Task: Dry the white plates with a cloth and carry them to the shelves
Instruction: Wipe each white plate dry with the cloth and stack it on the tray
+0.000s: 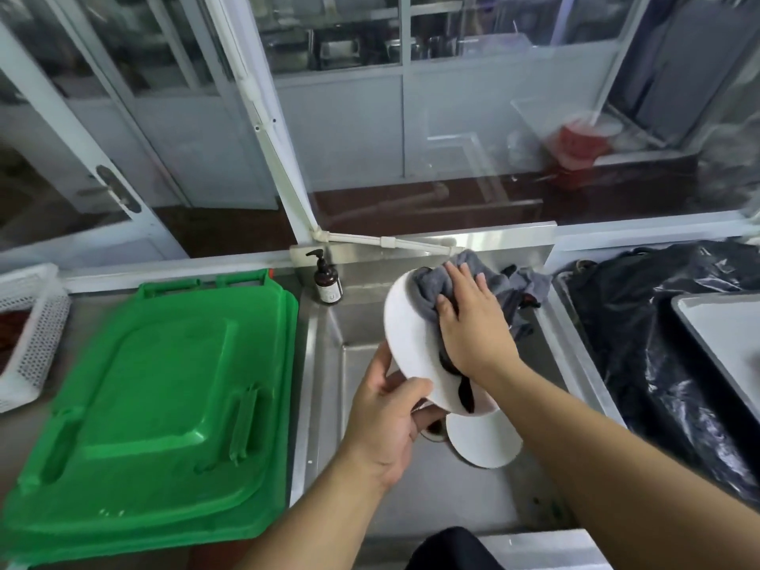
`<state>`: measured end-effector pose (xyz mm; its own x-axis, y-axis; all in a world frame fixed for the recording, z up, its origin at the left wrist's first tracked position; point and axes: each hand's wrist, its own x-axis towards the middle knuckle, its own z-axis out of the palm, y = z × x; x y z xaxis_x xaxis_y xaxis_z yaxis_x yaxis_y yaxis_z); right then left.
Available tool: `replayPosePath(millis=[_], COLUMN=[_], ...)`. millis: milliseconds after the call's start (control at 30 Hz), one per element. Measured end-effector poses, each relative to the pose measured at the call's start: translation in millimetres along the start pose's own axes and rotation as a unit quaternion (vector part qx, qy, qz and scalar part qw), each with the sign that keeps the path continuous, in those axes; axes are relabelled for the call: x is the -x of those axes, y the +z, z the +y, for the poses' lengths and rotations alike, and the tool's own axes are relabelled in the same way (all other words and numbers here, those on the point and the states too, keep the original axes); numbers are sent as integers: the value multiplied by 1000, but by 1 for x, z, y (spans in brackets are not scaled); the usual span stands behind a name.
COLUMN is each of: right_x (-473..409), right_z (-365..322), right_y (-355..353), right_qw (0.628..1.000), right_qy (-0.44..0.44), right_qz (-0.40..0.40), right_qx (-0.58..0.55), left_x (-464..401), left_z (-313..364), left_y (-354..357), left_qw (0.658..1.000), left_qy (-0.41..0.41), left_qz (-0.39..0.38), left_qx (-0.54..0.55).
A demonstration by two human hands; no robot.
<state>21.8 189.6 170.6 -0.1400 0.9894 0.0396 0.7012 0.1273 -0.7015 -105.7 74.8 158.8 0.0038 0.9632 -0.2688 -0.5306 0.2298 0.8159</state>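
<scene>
White plate (405, 331), plain, no pattern. Grey cloth (436, 281) against it, darker in the folds. Second white plate (485, 442) lower down in the steel-grey sink (325, 364). Bright green lids (156, 388) off to the left, solid colour throughout. Brown bottle (327, 281) with black pump and pale label. White basket (33, 322), dotted all over with small holes. Glossy black bag (641, 322) on the right. Red bucket (582, 144) showed blurred behind the glass.

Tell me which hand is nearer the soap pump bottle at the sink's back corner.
Right. The right hand presses the grey cloth on the plate, just right of the bottle; the left hand grips the plate's lower rim, farther away.
</scene>
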Motion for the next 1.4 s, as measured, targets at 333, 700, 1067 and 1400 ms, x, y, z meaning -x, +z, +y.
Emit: replayPosePath(millis=[333, 700, 1067, 1400], right_x=[60, -22, -44, -25], right_z=[-21, 2, 54, 74], right_y=[-3, -44, -85, -96], right_qw=[986, 980, 995, 970], right_qy=[43, -167, 88, 125], right_qz=[-74, -94, -15, -46], right_qx=[-145, 44, -42, -203], left_x=[-14, -5, -9, -10], left_z=[3, -2, 12, 9], left_y=[15, 42, 42, 37], left_qw=[999, 1000, 999, 997], left_qy=[24, -2, 32, -46], left_qz=[43, 12, 33, 49], left_qx=[13, 9, -1, -23])
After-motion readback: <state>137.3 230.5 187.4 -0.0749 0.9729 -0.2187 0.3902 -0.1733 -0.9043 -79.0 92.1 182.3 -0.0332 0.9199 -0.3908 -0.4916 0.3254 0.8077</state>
